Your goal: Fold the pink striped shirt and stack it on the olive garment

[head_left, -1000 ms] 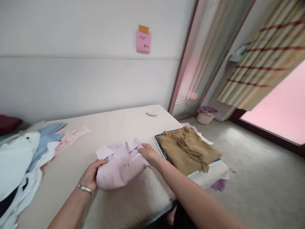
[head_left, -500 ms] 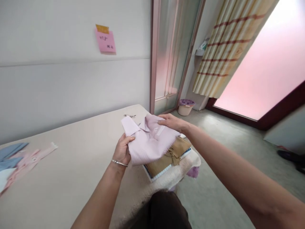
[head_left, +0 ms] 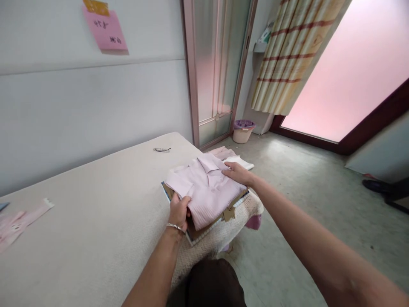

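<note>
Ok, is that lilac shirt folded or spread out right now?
Folded: the lilac shirt is a compact rectangle, collar up, lying on the tan garment, left hand and right hand on its edges.

Pale grey wall (head_left: 79, 106) with a pink note (head_left: 107, 26) stuck high up, cream worktop (head_left: 96, 221) below it, frosted sliding door (head_left: 217, 64) past the worktop's far corner, striped curtain (head_left: 294, 47), pink-lit window (head_left: 351, 76), small bin (head_left: 243, 130) on grey floor (head_left: 303, 192)
</note>
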Demonstrator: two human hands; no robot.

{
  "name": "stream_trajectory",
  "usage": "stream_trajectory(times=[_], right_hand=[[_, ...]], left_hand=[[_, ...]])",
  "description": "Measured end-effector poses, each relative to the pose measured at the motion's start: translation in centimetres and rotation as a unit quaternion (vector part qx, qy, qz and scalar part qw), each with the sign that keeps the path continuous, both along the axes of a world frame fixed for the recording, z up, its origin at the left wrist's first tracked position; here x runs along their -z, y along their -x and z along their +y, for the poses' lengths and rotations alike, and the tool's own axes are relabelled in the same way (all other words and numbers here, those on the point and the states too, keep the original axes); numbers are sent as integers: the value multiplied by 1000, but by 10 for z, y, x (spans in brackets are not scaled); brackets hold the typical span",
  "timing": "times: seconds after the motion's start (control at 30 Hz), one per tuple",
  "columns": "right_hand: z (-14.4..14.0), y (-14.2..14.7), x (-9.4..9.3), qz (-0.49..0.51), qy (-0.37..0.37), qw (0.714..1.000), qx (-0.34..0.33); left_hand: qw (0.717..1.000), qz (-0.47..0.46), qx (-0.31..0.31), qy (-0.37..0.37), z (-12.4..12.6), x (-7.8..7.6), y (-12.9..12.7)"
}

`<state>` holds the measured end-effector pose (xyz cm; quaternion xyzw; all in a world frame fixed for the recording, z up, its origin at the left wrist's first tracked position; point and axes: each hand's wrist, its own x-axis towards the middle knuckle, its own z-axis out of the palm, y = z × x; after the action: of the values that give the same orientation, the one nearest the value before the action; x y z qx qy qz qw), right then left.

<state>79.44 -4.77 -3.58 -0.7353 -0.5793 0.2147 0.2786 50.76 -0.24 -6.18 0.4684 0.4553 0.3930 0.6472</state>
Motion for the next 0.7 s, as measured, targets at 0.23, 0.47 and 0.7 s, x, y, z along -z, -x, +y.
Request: stream_trajectory(times=[0.23, 0.47, 0.7], right_hand=[[-3, 15, 10, -81, 41, 996, 8], [-4, 24, -16, -194, 73, 972, 108], [58, 96, -7, -295, -25, 948, 116]], left_hand=[[998, 60, -2, -32, 6, 8, 8], [905, 349, -93, -224, 8, -16, 40], [698, 527, -4, -486, 35, -10, -20]])
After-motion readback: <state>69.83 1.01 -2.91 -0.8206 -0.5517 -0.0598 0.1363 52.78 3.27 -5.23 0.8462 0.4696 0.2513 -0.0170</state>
